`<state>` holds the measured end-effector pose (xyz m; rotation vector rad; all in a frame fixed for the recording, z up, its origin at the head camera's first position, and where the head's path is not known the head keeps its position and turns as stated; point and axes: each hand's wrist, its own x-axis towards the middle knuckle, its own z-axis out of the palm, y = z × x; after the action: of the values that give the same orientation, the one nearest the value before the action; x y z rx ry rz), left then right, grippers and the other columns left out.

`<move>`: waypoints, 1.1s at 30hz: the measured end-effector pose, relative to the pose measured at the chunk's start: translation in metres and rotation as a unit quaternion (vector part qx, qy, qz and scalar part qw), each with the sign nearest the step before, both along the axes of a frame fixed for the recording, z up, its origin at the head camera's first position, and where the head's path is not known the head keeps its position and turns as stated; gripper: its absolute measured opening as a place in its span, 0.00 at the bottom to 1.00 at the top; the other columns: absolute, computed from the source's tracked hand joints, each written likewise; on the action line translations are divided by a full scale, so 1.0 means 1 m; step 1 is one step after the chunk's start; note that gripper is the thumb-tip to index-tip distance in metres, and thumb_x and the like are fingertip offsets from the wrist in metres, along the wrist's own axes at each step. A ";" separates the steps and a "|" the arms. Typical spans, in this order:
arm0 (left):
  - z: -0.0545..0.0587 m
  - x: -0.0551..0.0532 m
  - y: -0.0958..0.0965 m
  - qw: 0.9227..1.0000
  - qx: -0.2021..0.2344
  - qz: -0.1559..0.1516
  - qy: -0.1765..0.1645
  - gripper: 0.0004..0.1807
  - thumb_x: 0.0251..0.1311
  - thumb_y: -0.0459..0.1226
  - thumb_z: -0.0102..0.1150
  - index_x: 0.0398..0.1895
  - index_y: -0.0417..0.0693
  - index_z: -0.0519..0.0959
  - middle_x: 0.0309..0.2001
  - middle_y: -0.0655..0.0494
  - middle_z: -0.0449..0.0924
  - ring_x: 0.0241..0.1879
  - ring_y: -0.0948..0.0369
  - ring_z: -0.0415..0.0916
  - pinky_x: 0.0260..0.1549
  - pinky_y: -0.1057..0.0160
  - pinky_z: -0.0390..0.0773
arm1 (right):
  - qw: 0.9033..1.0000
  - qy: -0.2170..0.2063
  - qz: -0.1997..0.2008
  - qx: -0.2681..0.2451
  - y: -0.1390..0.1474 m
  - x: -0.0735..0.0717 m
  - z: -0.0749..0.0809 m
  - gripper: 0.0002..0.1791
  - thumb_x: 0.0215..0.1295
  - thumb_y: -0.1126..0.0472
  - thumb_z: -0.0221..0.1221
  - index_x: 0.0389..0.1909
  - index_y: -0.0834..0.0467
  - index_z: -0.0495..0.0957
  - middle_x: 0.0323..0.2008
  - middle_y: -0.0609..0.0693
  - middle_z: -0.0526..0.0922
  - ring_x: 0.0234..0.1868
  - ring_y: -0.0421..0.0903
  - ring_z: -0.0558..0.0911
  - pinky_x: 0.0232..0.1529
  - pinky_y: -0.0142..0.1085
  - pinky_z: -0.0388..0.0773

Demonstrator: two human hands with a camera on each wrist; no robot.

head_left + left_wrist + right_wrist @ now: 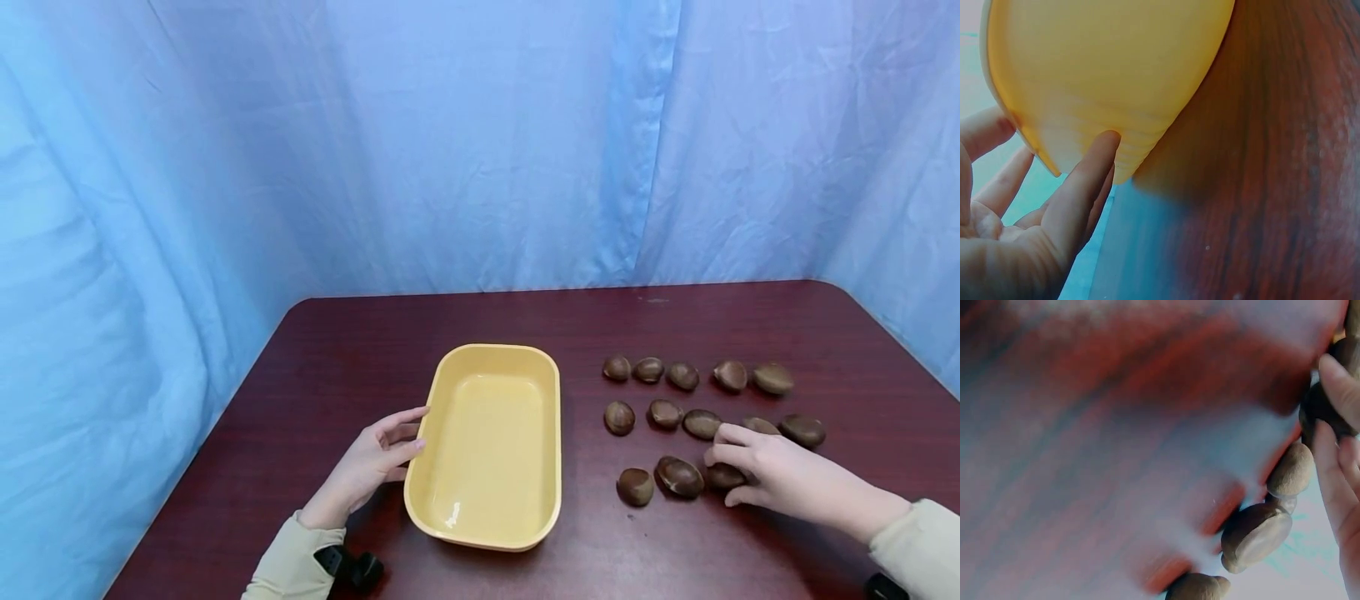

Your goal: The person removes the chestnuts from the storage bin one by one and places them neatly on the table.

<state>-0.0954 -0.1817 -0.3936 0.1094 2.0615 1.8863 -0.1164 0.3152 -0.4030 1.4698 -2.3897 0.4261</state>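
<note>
A yellow rectangular tray (491, 450) rests on the table with nothing in it. My left hand (373, 458) is at its left side, fingers fairly straight, fingertips touching the rim and outer wall; the left wrist view shows a fingertip (1110, 140) against that wall. On the right, my right hand (772, 471) reaches in over the chestnuts. Its thumb and fingers close around a dark brown chestnut (725, 477) in the front row, which the right wrist view shows between thumb and fingers. Left of it lie a large chestnut (678, 477) and a rounder chestnut (635, 487).
Several more chestnuts lie in two rows behind, including one at the back right (772, 379) and one in the middle row (702, 424). The right hand partly covers another chestnut (759, 426). Blue curtains (480, 150) surround the dark red wooden table (337, 358).
</note>
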 end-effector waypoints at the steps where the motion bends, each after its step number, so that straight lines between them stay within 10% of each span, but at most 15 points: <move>1: 0.000 0.000 0.000 1.000 0.000 0.000 0.000 0.32 0.65 0.35 0.55 0.70 0.39 0.58 0.61 0.30 0.66 0.49 0.51 0.79 0.40 0.55 0.82 | 1.000 -0.010 0.003 0.004 0.001 0.000 0.000 0.22 0.41 0.50 0.72 0.37 0.47 0.76 0.36 0.38 0.67 0.29 0.25 0.64 0.25 0.17 0.60; 27: -0.003 -0.002 0.000 1.000 0.003 -0.007 0.007 0.33 0.64 0.37 0.56 0.70 0.40 0.58 0.62 0.31 0.65 0.50 0.51 0.78 0.42 0.55 0.82 | 0.994 -0.098 -0.041 0.038 0.015 0.004 -0.004 0.24 0.42 0.43 0.69 0.39 0.45 0.73 0.37 0.35 0.68 0.28 0.25 0.62 0.24 0.20 0.58; 33: -0.001 -0.001 -0.003 0.999 -0.022 0.038 0.016 0.32 0.67 0.39 0.53 0.71 0.43 0.57 0.63 0.35 0.67 0.55 0.49 0.75 0.43 0.54 0.81 | 0.988 -0.125 -0.080 0.036 0.014 0.006 0.008 0.20 0.48 0.46 0.68 0.41 0.46 0.76 0.38 0.35 0.72 0.30 0.25 0.68 0.23 0.24 0.65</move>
<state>-0.0968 -0.1846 -0.3944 0.0532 2.1551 1.8941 -0.1105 0.3291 -0.3951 1.3062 -2.7230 0.5164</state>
